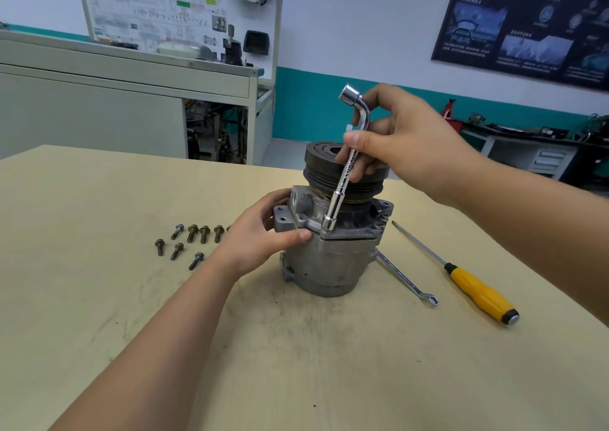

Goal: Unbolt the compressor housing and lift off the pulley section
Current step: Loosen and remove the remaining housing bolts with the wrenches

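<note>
The only legible text is "HV", which heads the white wiring-diagram board (178, 8) on the far left wall. The characters after it are too blurred to read. The dark poster (527, 18) at far right carries unreadable captions, and the engraving on the socket wrench (349, 167) shaft is also illegible.

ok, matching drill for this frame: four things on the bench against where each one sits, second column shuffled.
Things
1. L-shaped socket wrench
2. screwdriver
3. flat spanner
4. loose bolts

Places
A. on the table, left of the compressor
B. on the table, one end hidden behind the compressor's right side
C. pinched in the right hand, socket end down on the compressor
D. on the table, farthest right

Pairs: 1-C, 2-D, 3-B, 4-A
</note>
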A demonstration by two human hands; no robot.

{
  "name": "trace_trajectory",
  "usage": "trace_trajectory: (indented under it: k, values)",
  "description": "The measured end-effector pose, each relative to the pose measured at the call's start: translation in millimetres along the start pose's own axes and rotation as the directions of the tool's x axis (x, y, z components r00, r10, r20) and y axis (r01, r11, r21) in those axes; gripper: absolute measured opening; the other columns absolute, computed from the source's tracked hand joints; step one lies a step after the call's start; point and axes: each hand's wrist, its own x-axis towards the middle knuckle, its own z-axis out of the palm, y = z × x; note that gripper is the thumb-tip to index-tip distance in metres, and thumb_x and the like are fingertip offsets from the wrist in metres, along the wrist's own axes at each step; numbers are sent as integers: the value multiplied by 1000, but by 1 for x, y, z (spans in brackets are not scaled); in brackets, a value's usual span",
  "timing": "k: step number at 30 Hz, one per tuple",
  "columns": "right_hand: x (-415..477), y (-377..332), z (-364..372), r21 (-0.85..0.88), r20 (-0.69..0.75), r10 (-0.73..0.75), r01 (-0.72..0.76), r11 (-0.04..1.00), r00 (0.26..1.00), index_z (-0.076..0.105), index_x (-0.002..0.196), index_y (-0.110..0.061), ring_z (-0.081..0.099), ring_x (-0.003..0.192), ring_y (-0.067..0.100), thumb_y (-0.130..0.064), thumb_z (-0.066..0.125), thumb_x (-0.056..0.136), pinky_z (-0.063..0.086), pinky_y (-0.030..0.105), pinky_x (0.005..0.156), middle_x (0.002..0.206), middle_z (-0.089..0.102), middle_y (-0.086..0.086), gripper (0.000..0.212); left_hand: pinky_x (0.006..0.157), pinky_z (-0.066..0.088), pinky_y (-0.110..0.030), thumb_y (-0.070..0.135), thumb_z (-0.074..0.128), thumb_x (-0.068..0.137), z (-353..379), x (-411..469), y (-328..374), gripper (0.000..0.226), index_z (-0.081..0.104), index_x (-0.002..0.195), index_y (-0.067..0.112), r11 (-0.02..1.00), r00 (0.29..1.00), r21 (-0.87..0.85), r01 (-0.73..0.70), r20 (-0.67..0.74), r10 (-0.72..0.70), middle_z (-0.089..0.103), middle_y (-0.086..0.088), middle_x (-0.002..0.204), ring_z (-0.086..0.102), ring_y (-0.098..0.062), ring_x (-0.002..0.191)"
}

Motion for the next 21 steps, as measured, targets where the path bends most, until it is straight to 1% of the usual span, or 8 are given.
trace_trajectory:
  k: [3,7,9,11,13,15,17,21]
  values:
    - [4,-1,3,-33,34,-1,2,999,999,44,104,-12,67,56,17,-9,54,94,55,28,61,76,73,3,15,104,46,-38,44,84,61,0,-1,2,78,50,131,35,1000,1000,-2,5,4,-5,59,13,130,55,-8,120]
    - [9,-3,4,-152,51,-14,21,988,999,39,102,-24,69,58,14,-12,55,94,52,19,58,74,73,-1,21,101,49,-41,42,82,60,1,-5,15,68,52,121,42,998,995,12,-69,-73,69,57,19,128,55,-6,119]
    - [8,-4,7,-278,53,-66,78,957,996,35,107,-32,67,56,8,-14,54,94,49,13,53,76,71,-1,30,100,48,-34,46,85,65,0,-7,27,62,53,117,48,985,975,16,-172,-137,173,57,18,129,52,-3,123]
    - [7,-5,8,-359,61,-111,126,925,992,35,109,-37,63,54,5,-17,55,93,44,9,49,80,65,-3,33,98,45,-24,48,74,69,1,-10,41,50,54,114,52,955,933,74,-286,-206,295,60,17,126,52,0,121]
    - [8,-7,6,-450,54,-157,164,878,986,40,112,-36,54,60,-4,-21,59,91,37,1,54,78,54,-12,32,86,47,-16,40,67,79,5,-11,53,30,58,106,49,915,880,193,-355,-260,397,66,20,110,59,3,107]
    - [11,-9,-1,-524,54,-181,182,832,982,46,112,-34,44,66,-7,-26,65,87,32,3,57,87,48,-8,33,70,48,-13,28,65,85,8,-11,62,20,63,96,44,889,865,251,-383,-241,440,69,22,92,63,2,87]
    - [13,-11,-9,-563,77,-179,191,804,981,44,100,-38,40,71,-5,-30,68,84,27,6,59,97,45,-4,30,57,48,-14,20,67,87,9,-8,74,16,68,87,36,911,904,194,-365,-159,396,70,18,74,63,0,67]
    - [15,-13,-16,-545,119,-184,219,810,976,42,74,-35,47,66,-9,-26,69,82,32,3,54,80,52,-12,30,44,42,-16,33,69,75,7,3,98,9,71,73,24,940,942,59,-336,19,336,63,4,52,55,-7,45]
